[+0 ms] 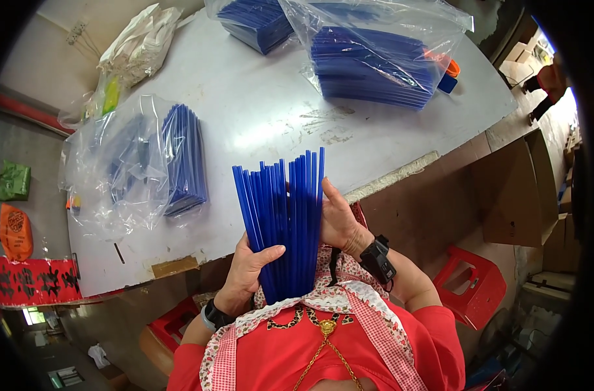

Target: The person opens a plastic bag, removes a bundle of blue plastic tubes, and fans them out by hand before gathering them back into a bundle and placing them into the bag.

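A loose bundle of long blue plastic tubes stands nearly upright against my apron, its upper ends uneven and fanned out. My left hand grips it low on the left side, the thumb lying across the front of the tubes. On the other side, my right hand holds the bundle's right edge higher up, its thumb pointing upward and its fingers mostly hidden behind the tubes. The lower ends rest close to my chest, above the near edge of the white table.
Blue tube stacks in clear plastic bags lie at the far right, far middle and left of the table. A crumpled white bag sits at the far left. Red plastic stools and a cardboard box stand to the right.
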`<action>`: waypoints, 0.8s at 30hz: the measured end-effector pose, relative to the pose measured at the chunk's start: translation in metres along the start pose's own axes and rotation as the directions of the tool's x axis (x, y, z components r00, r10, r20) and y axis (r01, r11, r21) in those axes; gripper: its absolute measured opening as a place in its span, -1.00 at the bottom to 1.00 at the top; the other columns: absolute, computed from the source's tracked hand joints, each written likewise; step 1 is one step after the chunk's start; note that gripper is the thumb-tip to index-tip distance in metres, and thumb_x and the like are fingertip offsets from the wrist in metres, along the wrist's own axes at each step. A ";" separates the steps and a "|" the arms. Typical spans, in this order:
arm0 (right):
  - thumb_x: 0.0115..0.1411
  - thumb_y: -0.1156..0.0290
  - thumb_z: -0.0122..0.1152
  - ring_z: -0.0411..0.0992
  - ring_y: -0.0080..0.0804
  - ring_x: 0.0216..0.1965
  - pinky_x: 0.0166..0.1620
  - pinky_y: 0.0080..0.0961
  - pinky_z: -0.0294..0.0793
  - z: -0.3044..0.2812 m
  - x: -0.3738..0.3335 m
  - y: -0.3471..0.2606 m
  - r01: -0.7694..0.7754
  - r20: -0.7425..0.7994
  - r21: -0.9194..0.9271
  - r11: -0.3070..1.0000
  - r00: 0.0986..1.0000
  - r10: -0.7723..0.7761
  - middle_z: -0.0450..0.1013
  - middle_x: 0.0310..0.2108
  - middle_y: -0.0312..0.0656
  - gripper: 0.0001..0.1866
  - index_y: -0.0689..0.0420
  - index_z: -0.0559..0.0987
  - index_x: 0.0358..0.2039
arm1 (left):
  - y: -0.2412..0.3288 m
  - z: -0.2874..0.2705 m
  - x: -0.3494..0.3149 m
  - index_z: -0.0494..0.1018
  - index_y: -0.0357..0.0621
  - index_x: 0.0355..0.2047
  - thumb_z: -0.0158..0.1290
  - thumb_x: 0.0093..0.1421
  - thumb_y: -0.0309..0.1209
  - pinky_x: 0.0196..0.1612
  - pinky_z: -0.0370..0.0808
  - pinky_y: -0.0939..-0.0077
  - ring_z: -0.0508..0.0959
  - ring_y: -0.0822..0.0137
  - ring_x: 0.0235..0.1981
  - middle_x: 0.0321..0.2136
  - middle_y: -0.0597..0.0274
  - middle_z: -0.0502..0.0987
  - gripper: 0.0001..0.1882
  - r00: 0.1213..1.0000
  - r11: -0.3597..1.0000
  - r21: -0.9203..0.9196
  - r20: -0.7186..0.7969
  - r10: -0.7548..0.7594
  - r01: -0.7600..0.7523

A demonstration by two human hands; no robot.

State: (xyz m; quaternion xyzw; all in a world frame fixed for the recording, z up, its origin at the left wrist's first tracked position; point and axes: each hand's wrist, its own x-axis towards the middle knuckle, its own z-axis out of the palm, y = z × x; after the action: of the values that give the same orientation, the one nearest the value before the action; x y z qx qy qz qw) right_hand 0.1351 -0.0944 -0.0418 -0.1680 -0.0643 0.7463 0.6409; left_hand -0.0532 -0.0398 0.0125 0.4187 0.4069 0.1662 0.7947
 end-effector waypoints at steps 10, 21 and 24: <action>0.15 -0.40 -0.28 0.20 -0.21 0.20 0.20 -0.16 0.21 -0.006 0.002 0.004 -0.002 0.061 0.112 0.994 0.998 -0.005 0.21 0.19 -0.03 -0.08 0.09 0.14 0.28 | 0.003 -0.009 -0.007 0.26 -0.16 0.10 0.14 0.09 -0.56 0.00 0.49 0.30 0.52 0.29 -0.11 -0.08 0.15 0.49 -0.45 1.000 0.999 -0.045 -0.003 -0.004 0.004; 0.17 0.08 0.15 0.37 -0.39 -0.10 -0.03 -0.50 0.39 0.026 -0.002 0.002 0.301 0.000 -0.731 0.613 0.898 -0.441 0.40 -0.10 -0.07 -0.37 0.25 0.27 0.10 | 0.011 0.030 0.014 0.30 -0.26 0.01 0.17 -0.04 -0.52 -0.15 0.55 0.29 0.55 0.21 -0.24 -0.29 0.14 0.50 -0.44 0.907 0.963 0.002 0.335 -0.256 0.271; 0.16 0.06 0.15 0.37 -0.27 -0.05 0.03 -0.40 0.36 0.021 0.001 -0.002 0.374 0.026 -0.775 0.510 0.824 -0.566 0.37 -0.05 0.01 -0.31 0.26 0.21 0.14 | 0.013 0.035 0.017 0.30 -0.24 -0.02 0.14 -0.09 -0.54 -0.20 0.56 0.28 0.56 0.16 -0.28 -0.31 0.09 0.49 -0.45 0.903 0.948 0.023 0.297 -0.311 0.318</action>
State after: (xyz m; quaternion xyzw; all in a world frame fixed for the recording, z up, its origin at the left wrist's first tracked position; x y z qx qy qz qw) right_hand 0.1302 -0.0908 -0.0215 -0.4784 -0.3352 0.4215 0.6936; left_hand -0.0146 -0.0403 0.0254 0.3574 0.3427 -0.0237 0.8685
